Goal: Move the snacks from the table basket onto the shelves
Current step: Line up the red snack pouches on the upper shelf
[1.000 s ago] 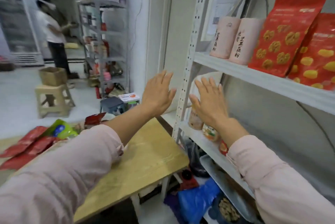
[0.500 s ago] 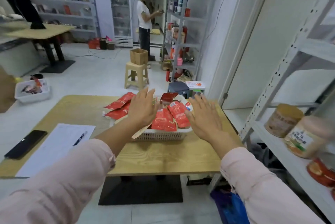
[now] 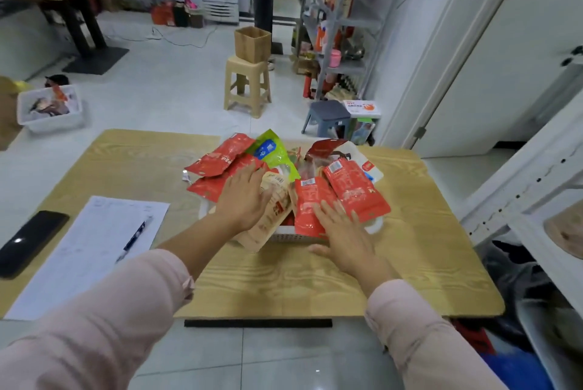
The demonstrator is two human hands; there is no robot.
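Phone (image 3: 30, 243) comes first, dark and lying flat at the left edge of the bench (image 3: 284, 288); just beside it we see a printed sheet (image 3: 85, 250) with a pen (image 3: 134, 238) lying on its right part. Further right our left hand (image 3: 244, 197) lies palm down over the heap of snacks, fingers straight and spread, resting on a tan packet (image 3: 271, 216) and on the red packets at the pile's left (image 3: 220, 159); it pinches nothing. The white basket (image 3: 285, 236) sits near the middle of the bench, mostly hidden under the snacks that spill over its rim; a green packet (image 3: 273, 153) pokes up at the far side, and two long red packets (image 3: 356, 190) slant across the right half. Our right hand (image 3: 344, 235) lies flat at the basket's near right corner; its fingers are straight and a little apart, the tips on a red packet (image 3: 307, 203), the thumb out to the side above the bench; it grips nothing either. At the far right stand the white shelves (image 3: 504, 209), close beside the bench's right edge; what they carry is too blurred for us to tell.
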